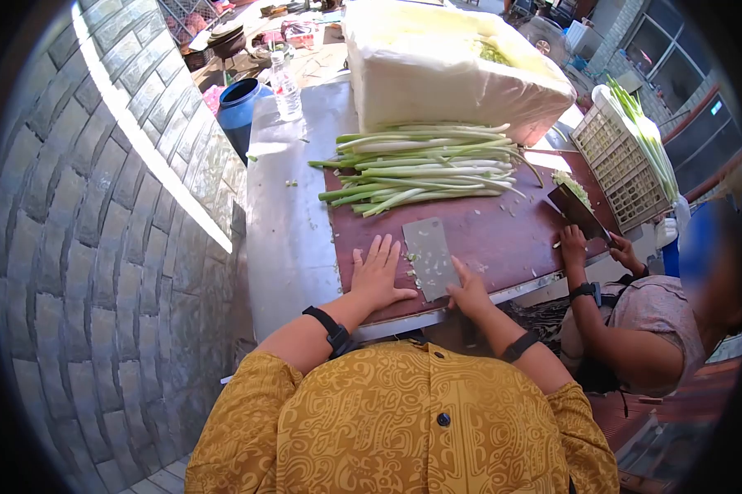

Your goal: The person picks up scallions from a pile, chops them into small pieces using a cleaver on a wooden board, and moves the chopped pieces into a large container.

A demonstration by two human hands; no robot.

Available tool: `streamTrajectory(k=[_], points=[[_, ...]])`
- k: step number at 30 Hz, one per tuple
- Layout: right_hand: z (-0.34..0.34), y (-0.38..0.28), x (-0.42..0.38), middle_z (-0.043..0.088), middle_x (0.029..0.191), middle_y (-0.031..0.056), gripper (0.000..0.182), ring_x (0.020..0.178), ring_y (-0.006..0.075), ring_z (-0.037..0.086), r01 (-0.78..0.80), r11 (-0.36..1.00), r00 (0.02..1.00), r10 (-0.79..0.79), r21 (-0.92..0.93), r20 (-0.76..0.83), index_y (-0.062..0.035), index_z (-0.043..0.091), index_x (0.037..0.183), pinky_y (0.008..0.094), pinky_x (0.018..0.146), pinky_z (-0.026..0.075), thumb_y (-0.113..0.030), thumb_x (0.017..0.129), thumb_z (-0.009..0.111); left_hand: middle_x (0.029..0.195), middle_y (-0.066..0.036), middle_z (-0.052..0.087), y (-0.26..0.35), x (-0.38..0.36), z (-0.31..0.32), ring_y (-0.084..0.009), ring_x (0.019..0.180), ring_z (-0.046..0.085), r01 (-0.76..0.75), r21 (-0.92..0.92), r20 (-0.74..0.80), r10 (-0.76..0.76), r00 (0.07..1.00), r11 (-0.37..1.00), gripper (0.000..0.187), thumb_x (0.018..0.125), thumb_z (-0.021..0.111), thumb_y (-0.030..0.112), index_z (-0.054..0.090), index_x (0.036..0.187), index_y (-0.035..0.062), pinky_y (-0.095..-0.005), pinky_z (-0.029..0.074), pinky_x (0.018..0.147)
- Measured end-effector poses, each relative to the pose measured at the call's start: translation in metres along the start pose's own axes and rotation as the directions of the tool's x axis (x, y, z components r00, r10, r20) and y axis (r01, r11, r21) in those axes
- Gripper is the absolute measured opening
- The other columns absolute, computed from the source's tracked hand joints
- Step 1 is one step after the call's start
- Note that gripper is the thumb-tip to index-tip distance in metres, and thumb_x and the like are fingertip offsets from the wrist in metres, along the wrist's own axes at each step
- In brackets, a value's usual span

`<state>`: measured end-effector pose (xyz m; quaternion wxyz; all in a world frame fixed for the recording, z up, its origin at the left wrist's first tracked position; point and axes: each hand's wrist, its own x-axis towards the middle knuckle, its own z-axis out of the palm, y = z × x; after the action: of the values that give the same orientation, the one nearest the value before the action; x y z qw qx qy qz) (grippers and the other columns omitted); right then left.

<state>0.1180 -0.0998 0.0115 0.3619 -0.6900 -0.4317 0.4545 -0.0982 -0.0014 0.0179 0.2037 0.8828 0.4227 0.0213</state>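
My right hand [468, 290] grips a cleaver [426, 257], whose broad blade lies nearly flat over the dark red board [503, 235]. Just left of the blade, my left hand [378, 274] rests on the board with fingers spread and nothing in its grasp. Small chopped green onion pieces [410, 262] lie between that hand and the blade, and a few bits stick to the metal. Beyond both hands, a pile of long green onions [437, 169] stretches across the board.
At right a co-worker [634, 321] handles another cleaver [579, 211] beside chopped onion [572, 188]. A plastic-lined box [453, 90] stands at the back, a crate with green onions [622, 156] at back right. A bottle [286, 89] and blue barrel [238, 111] are back left; a brick wall [99, 272] is left.
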Motion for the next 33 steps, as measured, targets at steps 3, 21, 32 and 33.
streamTrajectory(k=[3,21,32,33], points=[[0.001,0.000,-0.001,0.059,0.111,0.0154,0.073,0.052,0.0130,0.057,0.004,1.000,1.000,-0.005,-0.028,-0.002,-0.0058,0.027,0.145,0.0263,0.048,0.049,0.011,0.079,0.052,0.154,-0.015,0.012,0.000,0.001,0.004,-0.0296,0.144,0.008,0.011,0.006,-0.013,-0.011,1.000,1.000,0.112,0.067,0.063,0.070,0.020,0.146,0.0037,-0.0639,0.010,0.109],[0.012,0.001,-0.002,0.061,0.091,0.0130,0.073,0.057,0.0145,0.060,-0.047,0.998,0.997,0.049,-0.030,0.061,-0.0044,0.025,0.146,0.0273,0.049,0.050,0.008,0.080,0.054,0.155,-0.012,0.011,0.002,0.001,0.010,-0.0261,0.144,0.006,0.013,0.048,-0.023,-0.012,1.000,0.999,0.094,0.081,0.049,0.066,0.022,0.146,0.0045,-0.0618,0.010,0.110],[0.031,-0.029,-0.004,0.060,0.099,0.0124,0.071,0.068,0.0173,0.062,-0.155,0.970,0.970,0.114,0.185,0.216,-0.0065,0.022,0.145,0.0281,0.055,0.055,0.012,0.082,0.047,0.156,-0.012,0.008,0.003,0.005,0.017,-0.0282,0.145,0.001,0.046,0.047,-0.041,-0.044,0.998,0.998,0.084,0.088,0.039,0.062,0.021,0.147,0.0042,-0.0620,0.005,0.110],[0.030,-0.036,-0.005,0.060,0.100,0.0121,0.069,0.069,0.0174,0.062,-0.172,0.959,0.965,0.117,0.225,0.236,-0.0060,0.024,0.144,0.0279,0.056,0.056,0.012,0.082,0.047,0.156,-0.012,0.008,0.005,0.006,0.015,-0.0284,0.145,0.001,0.050,0.042,-0.030,-0.049,0.998,0.998,0.084,0.088,0.039,0.062,0.021,0.147,0.0043,-0.0622,0.005,0.110]])
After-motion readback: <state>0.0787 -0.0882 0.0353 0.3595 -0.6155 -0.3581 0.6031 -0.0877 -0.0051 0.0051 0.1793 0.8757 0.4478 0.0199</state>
